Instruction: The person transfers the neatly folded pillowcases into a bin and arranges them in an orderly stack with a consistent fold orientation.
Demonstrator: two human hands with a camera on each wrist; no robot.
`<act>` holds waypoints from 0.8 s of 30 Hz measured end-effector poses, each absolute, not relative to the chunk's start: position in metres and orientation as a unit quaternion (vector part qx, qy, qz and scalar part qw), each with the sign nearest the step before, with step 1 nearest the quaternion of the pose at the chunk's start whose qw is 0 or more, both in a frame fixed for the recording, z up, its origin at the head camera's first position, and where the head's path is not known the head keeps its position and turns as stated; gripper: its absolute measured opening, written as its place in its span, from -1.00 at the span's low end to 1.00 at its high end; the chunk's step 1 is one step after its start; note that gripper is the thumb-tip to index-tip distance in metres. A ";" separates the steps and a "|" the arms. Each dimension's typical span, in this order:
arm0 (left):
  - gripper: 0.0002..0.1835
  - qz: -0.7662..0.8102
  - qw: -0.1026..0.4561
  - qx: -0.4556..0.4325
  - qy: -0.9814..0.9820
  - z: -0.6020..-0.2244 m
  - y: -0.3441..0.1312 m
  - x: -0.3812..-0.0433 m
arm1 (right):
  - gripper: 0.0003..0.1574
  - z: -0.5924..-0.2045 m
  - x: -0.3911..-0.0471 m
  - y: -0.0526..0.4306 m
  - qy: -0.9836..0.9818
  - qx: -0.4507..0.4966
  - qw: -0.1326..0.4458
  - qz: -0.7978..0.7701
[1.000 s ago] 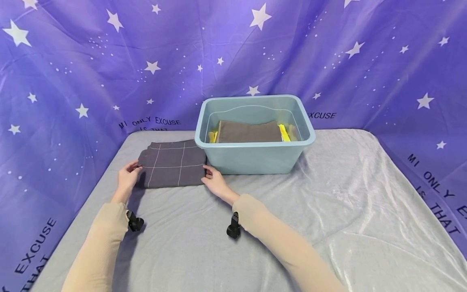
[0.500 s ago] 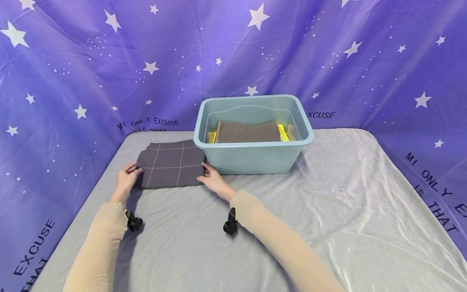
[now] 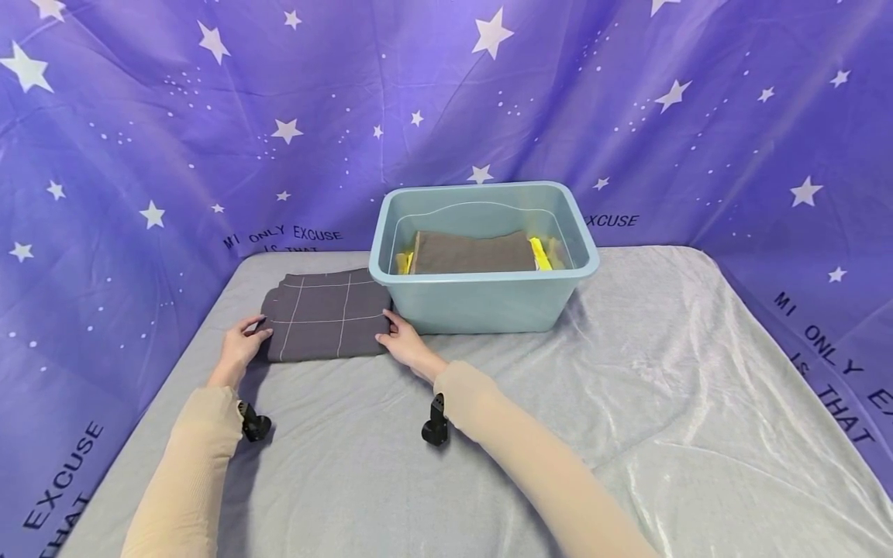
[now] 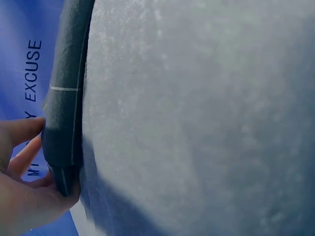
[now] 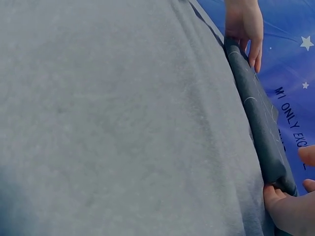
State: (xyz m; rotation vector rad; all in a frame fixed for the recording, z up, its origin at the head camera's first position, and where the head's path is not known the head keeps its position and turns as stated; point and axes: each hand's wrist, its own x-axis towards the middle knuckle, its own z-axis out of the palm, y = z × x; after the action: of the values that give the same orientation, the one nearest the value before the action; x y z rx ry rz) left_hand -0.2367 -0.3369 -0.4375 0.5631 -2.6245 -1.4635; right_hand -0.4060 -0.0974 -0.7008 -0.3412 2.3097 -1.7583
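Note:
A folded dark grey cloth [image 3: 317, 333] with thin white grid lines lies flat at the left, its right side against the tub. My left hand [image 3: 239, 349] pinches its left edge near the front corner. In the left wrist view, the thumb lies under the end of the folded cloth [image 4: 63, 113] and the fingers sit behind it. My right hand [image 3: 408, 345] grips the right edge, between cloth and tub. The right wrist view has the right hand [image 5: 295, 211] at the near end of the fold, the left hand [image 5: 246, 24] at the far end.
A blue-green plastic tub [image 3: 481, 302] stands at the back middle. Inside are a folded brown cloth [image 3: 474, 254] and yellow packaging [image 3: 540, 254] at its sides. Grey plush fabric [image 3: 628, 387] covers the table, and a purple star-printed curtain [image 3: 349, 155] hangs behind.
My right hand has shifted slightly left against the cloth's edge. The left fingers have slid a little toward the front corner. The cloth and tub have hardly moved.

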 end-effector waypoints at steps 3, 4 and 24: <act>-0.47 -0.484 0.025 0.179 -0.856 -0.437 -0.338 -0.237 | -0.23 -0.719 -0.417 -0.102 0.787 -0.111 0.103 -0.598; -0.46 -0.486 0.018 0.179 -0.855 -0.436 -0.338 -0.237 | -0.25 -0.714 -0.414 -0.101 0.787 -0.110 0.105 -0.598; -0.35 -0.508 -0.060 0.153 -0.846 -0.440 -0.347 -0.241 | -0.31 -0.577 -0.321 -0.068 0.785 -0.126 0.089 -0.600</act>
State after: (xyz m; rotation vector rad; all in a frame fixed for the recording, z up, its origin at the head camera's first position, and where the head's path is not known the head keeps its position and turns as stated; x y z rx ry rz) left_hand -0.2412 -0.3475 -0.4404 0.4987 -2.7636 -1.6599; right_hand -0.3211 -0.0681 -0.5770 -0.3761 2.3343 -1.7864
